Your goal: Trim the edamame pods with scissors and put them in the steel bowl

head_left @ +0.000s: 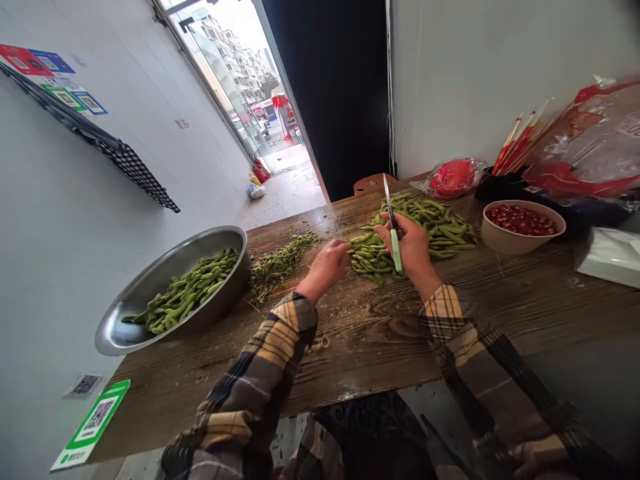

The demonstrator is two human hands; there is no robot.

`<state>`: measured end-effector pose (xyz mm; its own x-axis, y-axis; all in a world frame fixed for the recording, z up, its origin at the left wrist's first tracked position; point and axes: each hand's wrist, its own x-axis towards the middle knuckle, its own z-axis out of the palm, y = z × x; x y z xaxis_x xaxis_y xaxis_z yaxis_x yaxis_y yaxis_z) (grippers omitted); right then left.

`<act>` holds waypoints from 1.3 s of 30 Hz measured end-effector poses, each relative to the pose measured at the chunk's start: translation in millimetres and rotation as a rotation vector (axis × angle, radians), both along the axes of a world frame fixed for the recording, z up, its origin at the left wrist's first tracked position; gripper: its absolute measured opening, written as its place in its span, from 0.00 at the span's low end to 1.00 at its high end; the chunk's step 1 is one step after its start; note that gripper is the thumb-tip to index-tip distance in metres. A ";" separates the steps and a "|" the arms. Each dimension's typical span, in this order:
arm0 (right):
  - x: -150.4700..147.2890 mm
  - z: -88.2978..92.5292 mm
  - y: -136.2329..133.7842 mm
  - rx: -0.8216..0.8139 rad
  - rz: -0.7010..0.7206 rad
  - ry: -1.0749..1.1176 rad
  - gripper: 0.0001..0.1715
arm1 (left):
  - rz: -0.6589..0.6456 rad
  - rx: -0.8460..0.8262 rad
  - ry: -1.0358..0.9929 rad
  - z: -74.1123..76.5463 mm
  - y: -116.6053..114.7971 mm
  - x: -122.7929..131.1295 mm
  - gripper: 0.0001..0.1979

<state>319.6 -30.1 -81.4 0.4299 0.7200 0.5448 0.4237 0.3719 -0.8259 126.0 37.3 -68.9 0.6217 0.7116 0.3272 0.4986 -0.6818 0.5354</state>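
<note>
My right hand (411,248) is closed around a pair of scissors (397,250) with a light green handle, its narrow metal blade pointing up and away from me. Beneath and around that hand spreads a pile of green edamame pods (450,233) on the wooden table. At the pile's left edge is my left hand (327,267), fingers drawn together at the pods; what they pinch, if anything, is hidden. Left of this hand lies a heap of small green trimmings (280,263). A tilted steel basin (237,243) farther left holds more edamame pods (193,290).
On the right stand a paper bowl of dark red seeds (515,243), a red item in clear plastic (454,179), red-wrapped sticks (515,147) and white napkins (610,257). A green QR-code card (95,427) sits at the table's front left corner. Beyond the table is an open doorway.
</note>
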 end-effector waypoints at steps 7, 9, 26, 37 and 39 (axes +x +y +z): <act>0.5 6.1 -1.2 0.025 -0.075 -0.057 0.22 | -0.344 -0.007 0.113 -10.1 -27.0 69.0 0.15; 0.3 6.6 -1.8 0.026 -0.069 -0.066 0.22 | -0.357 -0.015 0.116 -13.4 -32.6 59.5 0.16; -6.1 3.0 -5.1 0.030 -0.032 -0.186 0.21 | -0.134 0.277 0.456 -17.0 -65.1 3.4 0.15; -15.8 7.3 -10.8 -0.002 0.045 -0.277 0.20 | 0.213 -0.029 -0.166 0.5 -64.2 -52.9 0.07; -20.6 5.7 -12.0 -0.019 0.106 -0.340 0.20 | 0.202 -0.326 -0.348 0.0 -66.1 -63.3 0.07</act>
